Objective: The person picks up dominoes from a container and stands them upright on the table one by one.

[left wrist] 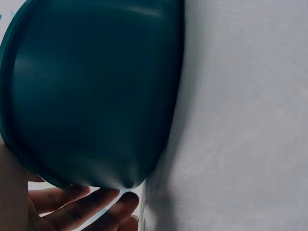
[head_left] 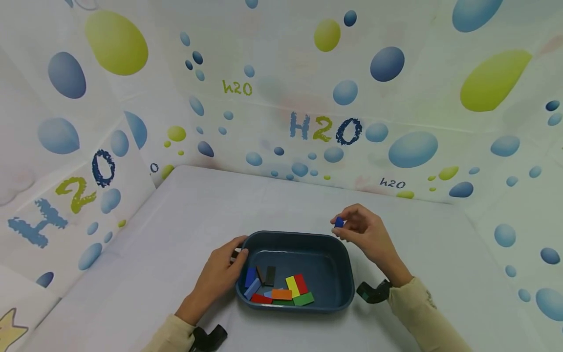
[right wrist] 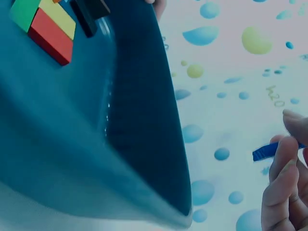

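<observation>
A dark blue-green rectangular plastic tub (head_left: 323,266) stands on the white tablecloth. My left hand (head_left: 217,271) grips its rim at the far left corner, the thumb over the edge and the fingers (left wrist: 77,207) along the outside wall. Above and just beyond the far right corner, my right hand (head_left: 367,237) pinches a small dark blue block (right wrist: 264,152) between thumb and fingertips. Several flat coloured blocks lie loose in the tub's near left part, among them a red block (right wrist: 50,38), a yellow block (head_left: 292,286), an orange block (head_left: 281,294) and a black block (head_left: 270,276).
A white cloth (head_left: 176,210) covers the table. Behind and beside it hang white sheets printed with drops and "H2O" lettering (head_left: 325,128). Each wrist bears a black camera mount, one (head_left: 374,292) close to the tub's right side.
</observation>
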The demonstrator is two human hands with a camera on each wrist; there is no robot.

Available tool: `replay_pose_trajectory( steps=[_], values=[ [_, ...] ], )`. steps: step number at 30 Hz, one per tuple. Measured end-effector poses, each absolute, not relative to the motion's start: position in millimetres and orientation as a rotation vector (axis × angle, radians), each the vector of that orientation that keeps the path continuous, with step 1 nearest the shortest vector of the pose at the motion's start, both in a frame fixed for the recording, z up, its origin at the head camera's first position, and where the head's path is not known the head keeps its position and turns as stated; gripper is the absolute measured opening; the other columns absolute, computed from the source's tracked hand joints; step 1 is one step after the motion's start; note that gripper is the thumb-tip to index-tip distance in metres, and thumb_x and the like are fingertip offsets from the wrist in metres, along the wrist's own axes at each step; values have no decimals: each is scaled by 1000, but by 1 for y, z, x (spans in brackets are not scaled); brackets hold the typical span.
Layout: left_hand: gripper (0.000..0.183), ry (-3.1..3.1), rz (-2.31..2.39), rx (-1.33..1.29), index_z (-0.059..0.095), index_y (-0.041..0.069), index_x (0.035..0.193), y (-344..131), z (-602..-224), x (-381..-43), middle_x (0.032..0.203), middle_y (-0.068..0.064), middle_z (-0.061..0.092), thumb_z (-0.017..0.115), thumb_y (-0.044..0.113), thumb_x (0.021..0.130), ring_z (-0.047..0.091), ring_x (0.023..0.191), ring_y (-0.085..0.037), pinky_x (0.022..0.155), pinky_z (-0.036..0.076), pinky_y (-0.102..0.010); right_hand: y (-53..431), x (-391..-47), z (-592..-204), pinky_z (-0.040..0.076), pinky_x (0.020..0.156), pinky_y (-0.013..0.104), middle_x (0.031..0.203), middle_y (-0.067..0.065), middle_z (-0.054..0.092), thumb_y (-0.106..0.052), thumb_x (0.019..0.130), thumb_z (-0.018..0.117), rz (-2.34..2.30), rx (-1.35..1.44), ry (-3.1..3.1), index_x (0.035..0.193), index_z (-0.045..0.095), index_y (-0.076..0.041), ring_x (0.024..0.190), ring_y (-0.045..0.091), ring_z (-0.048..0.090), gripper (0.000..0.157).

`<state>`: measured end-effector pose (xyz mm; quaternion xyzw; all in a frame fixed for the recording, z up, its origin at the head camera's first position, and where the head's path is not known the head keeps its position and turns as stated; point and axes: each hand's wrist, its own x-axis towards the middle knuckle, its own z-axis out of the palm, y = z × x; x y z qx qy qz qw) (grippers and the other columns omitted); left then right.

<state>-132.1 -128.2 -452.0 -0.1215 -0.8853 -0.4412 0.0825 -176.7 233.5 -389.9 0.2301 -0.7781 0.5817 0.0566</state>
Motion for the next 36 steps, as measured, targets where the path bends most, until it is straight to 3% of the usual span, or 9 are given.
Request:
replay_pose_trajectory(
  steps=[9,36],
  values=[
    [31,-2629,-1284,-345,67,7,134,-128,-453,-132,118,-5,73,61,15,106,70,93,-18,81,58,-43,248,-175,-401,56,65,30,109,22,72,-3,93,79,1712,535,-2322,113,63,-3,73,27,66,25],
    [43,-2694,-1388,-316,63,3,142,-132,-457,-130,132,-13,68,56,30,109,68,109,-28,95,54,-52,284,-189,-432,52,59,25,106,17,74,-11,92,82,1512,208,-2394,114,63,-1,74,25,67,31]
  ],
)
